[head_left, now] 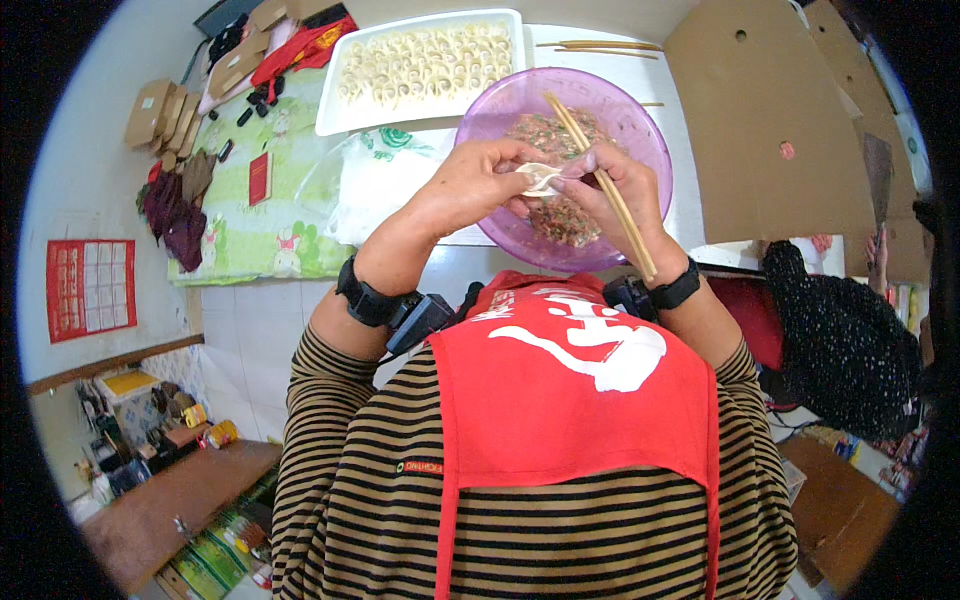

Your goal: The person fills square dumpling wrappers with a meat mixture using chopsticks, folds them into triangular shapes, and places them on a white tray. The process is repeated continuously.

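Above a purple plastic bowl (658, 172) of minced filling (566, 225), both my hands pinch one pale dough wrapper (541, 180), which is partly folded. My left hand (480, 180) holds its left side with thumb and fingers. My right hand (619, 187) grips its right end and also holds a pair of wooden chopsticks (576, 131) slanting across the palm. Whether filling lies inside the wrapper cannot be told. Behind the bowl, to the left, a white tray (327, 112) bears rows of folded dumplings (427, 64).
A clear plastic bag (375, 180) with white contents lies left of the bowl. More chopsticks (607, 46) lie behind it. Cardboard (757, 127) stands at the right. A red booklet (259, 178) rests on the green cloth (300, 202). Another person in speckled black (847, 345) is at the far right.
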Motion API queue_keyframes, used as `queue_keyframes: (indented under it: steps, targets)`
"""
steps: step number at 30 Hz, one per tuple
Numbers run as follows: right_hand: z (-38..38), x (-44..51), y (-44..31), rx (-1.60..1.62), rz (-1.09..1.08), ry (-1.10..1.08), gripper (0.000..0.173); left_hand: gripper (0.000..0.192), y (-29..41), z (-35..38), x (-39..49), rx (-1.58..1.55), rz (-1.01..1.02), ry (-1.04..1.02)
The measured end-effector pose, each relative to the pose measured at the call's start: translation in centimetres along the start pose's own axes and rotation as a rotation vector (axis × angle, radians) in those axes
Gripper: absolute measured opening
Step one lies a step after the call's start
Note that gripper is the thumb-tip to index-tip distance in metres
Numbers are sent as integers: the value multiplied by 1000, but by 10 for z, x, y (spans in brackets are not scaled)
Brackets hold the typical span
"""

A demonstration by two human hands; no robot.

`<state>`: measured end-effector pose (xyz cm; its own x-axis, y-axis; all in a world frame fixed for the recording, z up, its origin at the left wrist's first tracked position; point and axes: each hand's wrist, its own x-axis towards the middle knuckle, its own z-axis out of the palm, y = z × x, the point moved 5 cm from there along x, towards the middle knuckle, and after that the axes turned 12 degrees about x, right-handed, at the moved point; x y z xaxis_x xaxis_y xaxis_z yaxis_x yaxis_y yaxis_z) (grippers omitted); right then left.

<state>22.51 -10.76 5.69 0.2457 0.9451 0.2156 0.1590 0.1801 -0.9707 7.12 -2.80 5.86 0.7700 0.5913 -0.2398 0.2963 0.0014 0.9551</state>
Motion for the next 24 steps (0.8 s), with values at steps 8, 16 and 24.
queue_keyframes:
  steps: [8, 16, 24]
  targets:
    - [8, 6, 1, -85, -62, -143, 17, 21, -18, 1, -15, -101, -101, 221]
    - [3, 8, 10, 25, -47, 31, 18, 21, -59, -163, -6, 359, -163, 494]
    - [8, -12, 9, -172, 73, 262, 17, 21, -156, -313, 83, 934, -214, 587]
